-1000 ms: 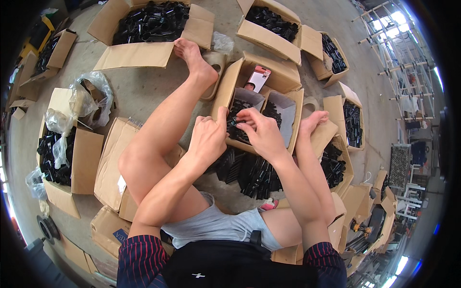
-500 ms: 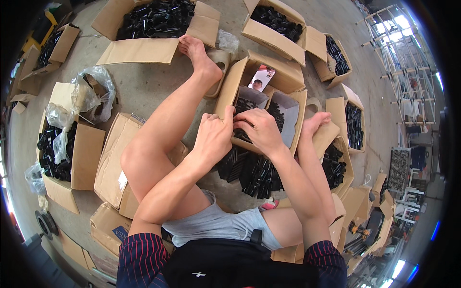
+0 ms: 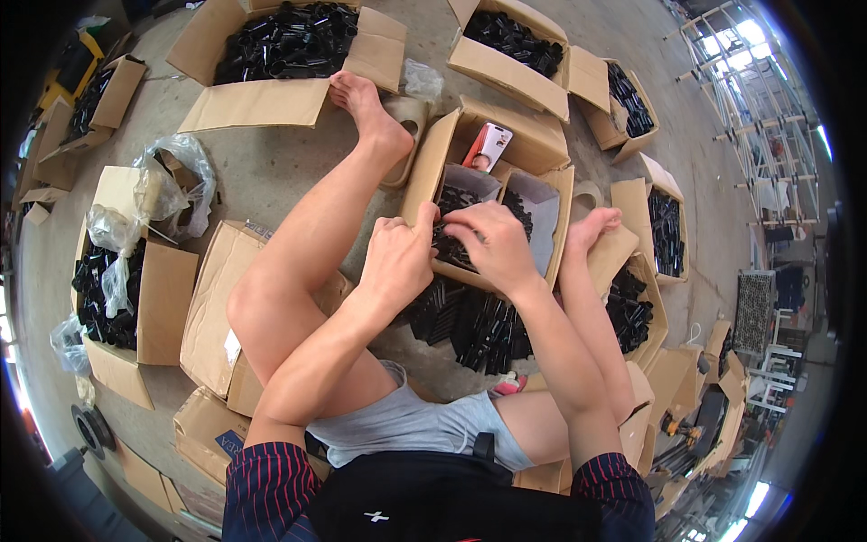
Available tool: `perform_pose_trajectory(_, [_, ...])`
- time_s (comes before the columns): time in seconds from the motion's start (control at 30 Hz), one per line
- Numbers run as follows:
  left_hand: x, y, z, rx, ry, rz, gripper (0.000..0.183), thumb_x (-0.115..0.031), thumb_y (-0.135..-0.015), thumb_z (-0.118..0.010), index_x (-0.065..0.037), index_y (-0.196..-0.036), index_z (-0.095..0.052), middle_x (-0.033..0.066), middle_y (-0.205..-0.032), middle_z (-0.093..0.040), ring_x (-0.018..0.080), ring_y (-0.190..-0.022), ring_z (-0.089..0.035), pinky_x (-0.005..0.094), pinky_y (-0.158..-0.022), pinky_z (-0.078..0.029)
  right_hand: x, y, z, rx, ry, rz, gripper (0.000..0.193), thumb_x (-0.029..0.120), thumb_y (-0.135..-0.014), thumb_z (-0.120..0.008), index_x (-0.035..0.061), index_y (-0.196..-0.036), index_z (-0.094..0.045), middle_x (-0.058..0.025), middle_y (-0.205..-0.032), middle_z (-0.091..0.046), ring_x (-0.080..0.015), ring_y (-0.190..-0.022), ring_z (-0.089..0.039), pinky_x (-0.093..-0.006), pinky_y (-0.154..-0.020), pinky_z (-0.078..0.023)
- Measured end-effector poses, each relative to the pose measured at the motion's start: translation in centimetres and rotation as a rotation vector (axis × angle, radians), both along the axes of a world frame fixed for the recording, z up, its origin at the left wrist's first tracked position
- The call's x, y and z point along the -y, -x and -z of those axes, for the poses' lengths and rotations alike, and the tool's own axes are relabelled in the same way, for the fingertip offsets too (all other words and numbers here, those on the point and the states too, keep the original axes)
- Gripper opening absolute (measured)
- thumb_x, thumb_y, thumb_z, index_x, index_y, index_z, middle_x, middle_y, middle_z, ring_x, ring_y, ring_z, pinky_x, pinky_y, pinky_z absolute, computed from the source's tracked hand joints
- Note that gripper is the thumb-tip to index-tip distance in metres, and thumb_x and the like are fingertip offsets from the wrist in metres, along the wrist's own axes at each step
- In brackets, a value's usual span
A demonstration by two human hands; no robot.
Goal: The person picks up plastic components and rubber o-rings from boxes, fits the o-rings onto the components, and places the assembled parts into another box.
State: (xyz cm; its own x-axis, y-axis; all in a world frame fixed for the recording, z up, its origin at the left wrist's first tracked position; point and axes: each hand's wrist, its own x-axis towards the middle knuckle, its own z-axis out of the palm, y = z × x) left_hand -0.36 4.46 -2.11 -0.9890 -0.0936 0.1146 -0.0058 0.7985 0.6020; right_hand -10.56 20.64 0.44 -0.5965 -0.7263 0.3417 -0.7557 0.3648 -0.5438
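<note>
Both my hands meet above the near edge of a cardboard box (image 3: 421, 176) that stands between my legs. My left hand (image 3: 400, 257) is closed, its fingers curled and its thumb side towards the right hand; whatever it grips is too small and hidden to name. Beside it, my right hand (image 3: 495, 248) has its thumb and fingertips bent together in a pinch, and anything between them cannot be made out. Under the hands, two grey trays (image 3: 540, 221) inside the box contain small black parts (image 3: 462, 198). A phone (image 3: 488, 147) with a lit screen leans against the box's far wall.
Black tubular parts (image 3: 492, 336) lie in a pile below my hands. Around me stand open cartons of black parts, one (image 3: 289, 41) at the far left, another (image 3: 515, 43) at the far right. Clear plastic bags (image 3: 113, 226) drape over a left carton. Metal racks (image 3: 754, 117) stand at right.
My right hand's fingertips have drawn slightly away from the left hand. The left hand keeps its closed shape. The picture on the phone's screen has changed.
</note>
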Motion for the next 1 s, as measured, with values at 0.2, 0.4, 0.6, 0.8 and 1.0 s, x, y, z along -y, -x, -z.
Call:
perform_pose_trajectory(0.2, [0.7, 0.4, -2.5, 0.091, -0.421, -0.113, 0.045, -0.011, -0.079, -0.08, -0.012, -0.118, -0.056, 0.0179, -0.102, -0.073, 0.0375, -0.088, -0.07, 0.0457, -0.081, -0.052, -3.5, 0.1, 2.0, 0.641, 0.349, 0.524, 0.035, 0.024, -0.095, -0.074, 0.0019, -0.12, -0.065, -0.008, -0.104, -0.071, -0.0117, -0.097, -0.064, -0.0273, -0.082, -0.05])
perform_pose_trajectory(0.4, [0.9, 0.9, -1.3, 0.186, -1.077, -0.122, 0.03, -0.001, -0.092, -0.072, 0.001, -0.117, -0.055, 0.0102, -0.101, -0.074, 0.0081, -0.091, -0.066, 0.0223, -0.073, -0.05, -3.5, -2.6, 1.9, 1.424, 0.733, 0.21, 0.053, 0.023, -0.098, -0.07, -0.0006, -0.14, -0.049, -0.0107, -0.121, -0.065, -0.0177, -0.102, -0.066, -0.0333, -0.09, -0.055])
perform_pose_trajectory(0.6, [0.1, 1.1, -1.3, 0.165, -1.341, -0.045, 0.027, -0.001, -0.095, -0.069, 0.003, -0.117, -0.055, 0.0119, -0.105, -0.073, 0.0094, -0.097, -0.067, 0.0227, -0.085, -0.052, -3.9, -2.8, 1.2, 1.292, 0.764, 0.297, 0.048, 0.006, -0.094, -0.071, -0.0039, -0.137, -0.053, -0.01, -0.108, -0.07, -0.0161, -0.091, -0.069, -0.0272, -0.084, -0.056])
perform_pose_trajectory(0.8, [-1.3, 0.9, -0.1, -0.044, -1.299, -0.093, 0.026, -0.002, -0.092, -0.072, 0.004, -0.115, -0.061, 0.0127, -0.107, -0.074, 0.0138, -0.1, -0.069, 0.0256, -0.086, -0.053, -4.2, -2.6, 0.7, 1.32, 0.74, 0.273, 0.053, 0.004, -0.093, -0.072, -0.0038, -0.14, -0.05, -0.0103, -0.109, -0.07, -0.0153, -0.09, -0.068, -0.0274, -0.082, -0.056])
perform_pose_trajectory(1.0, [-1.7, 0.2, -1.7, -0.09, -1.032, -0.091, 0.026, -0.005, -0.089, -0.074, 0.002, -0.112, -0.065, 0.0167, -0.106, -0.076, 0.0166, -0.103, -0.072, 0.0297, -0.088, -0.053, -6.5, -1.6, 1.4, 1.312, 0.723, 0.134, 0.059, 0.001, -0.088, -0.075, 0.0007, -0.141, -0.049, -0.0088, -0.113, -0.068, -0.0156, -0.091, -0.068, -0.0267, -0.079, -0.054])
